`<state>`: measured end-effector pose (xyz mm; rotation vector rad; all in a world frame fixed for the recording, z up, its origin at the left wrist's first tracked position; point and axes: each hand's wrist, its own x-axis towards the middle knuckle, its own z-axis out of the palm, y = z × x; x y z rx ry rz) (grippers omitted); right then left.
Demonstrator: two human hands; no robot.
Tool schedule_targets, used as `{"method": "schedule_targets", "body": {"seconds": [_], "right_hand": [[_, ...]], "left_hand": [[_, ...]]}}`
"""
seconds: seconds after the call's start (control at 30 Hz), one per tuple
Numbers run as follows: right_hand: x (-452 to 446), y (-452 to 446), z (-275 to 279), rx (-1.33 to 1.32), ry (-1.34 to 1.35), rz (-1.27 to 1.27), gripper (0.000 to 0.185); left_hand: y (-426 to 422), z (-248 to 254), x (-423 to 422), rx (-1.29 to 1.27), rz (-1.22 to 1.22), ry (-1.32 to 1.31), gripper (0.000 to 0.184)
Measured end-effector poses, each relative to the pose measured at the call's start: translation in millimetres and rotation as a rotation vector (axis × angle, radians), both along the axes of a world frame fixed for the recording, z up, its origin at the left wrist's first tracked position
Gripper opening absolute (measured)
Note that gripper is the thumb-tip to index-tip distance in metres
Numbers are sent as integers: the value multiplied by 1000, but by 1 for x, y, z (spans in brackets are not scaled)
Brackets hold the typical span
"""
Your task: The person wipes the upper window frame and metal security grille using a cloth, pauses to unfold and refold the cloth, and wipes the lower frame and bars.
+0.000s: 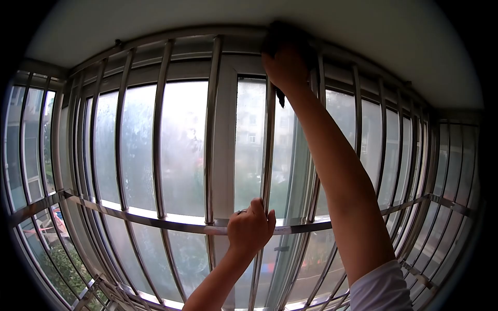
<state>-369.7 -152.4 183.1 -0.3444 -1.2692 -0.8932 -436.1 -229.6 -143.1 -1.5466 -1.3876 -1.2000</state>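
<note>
Up at the top of the metal window bars, my right hand (287, 70) is closed on a dark cloth (286, 35). The cloth is bunched against the upper rail, and a thin end hangs below the hand. My left hand (250, 227), with a ring on one finger, is wrapped around the horizontal crossbar (181, 224) at mid-height. A vertical bar (269, 140) runs between the two hands. Some of the left fingers are hidden behind the bars.
Behind the bars are hazy window panes (184, 140) and a pale window frame (224, 129). The ceiling (197, 15) lies close above the top rail (155, 44). Barred side windows flank both ends, with green plants (65, 269) outside at lower left.
</note>
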Motion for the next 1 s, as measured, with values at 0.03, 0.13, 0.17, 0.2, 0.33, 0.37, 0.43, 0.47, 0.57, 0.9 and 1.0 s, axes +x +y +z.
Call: {"method": "schedule_targets", "body": {"seconds": [0.03,0.13,0.17,0.2,0.33,0.37,0.43,0.47,0.57,0.9,1.0], "right_hand": [[-10,-8,1,-1,-1,3,51],[-32,-28,4,-213,-65,9,52],[-37,-28,3,-211,-71,11,52],[-40,-24,0,-138,-77,-75,50],[-53,-28,3,-73,-161,-156,44],[-58,-30,3,-77,-162,-151,44],[-69,-28,10,3,-258,-143,42],[-69,-26,13,6,-258,-141,42],[-62,-41,10,-27,-342,-86,41],[-4,-10,-43,-149,-183,145,49],[9,22,-34,-76,0,457,42]], "left_hand": [[0,0,0,-1,3,-1,28],[0,0,-1,18,-18,-13,28],[1,0,-1,24,-24,-14,28],[0,-1,0,26,-33,-11,28],[0,-1,1,39,-28,-27,27],[0,-1,2,33,-27,-36,27],[0,-2,4,27,-26,-46,26],[0,-2,4,36,-30,-40,26],[1,-4,-1,50,-31,-31,27],[1,-3,4,85,11,-3,27],[1,-3,4,31,41,-28,25]]}}
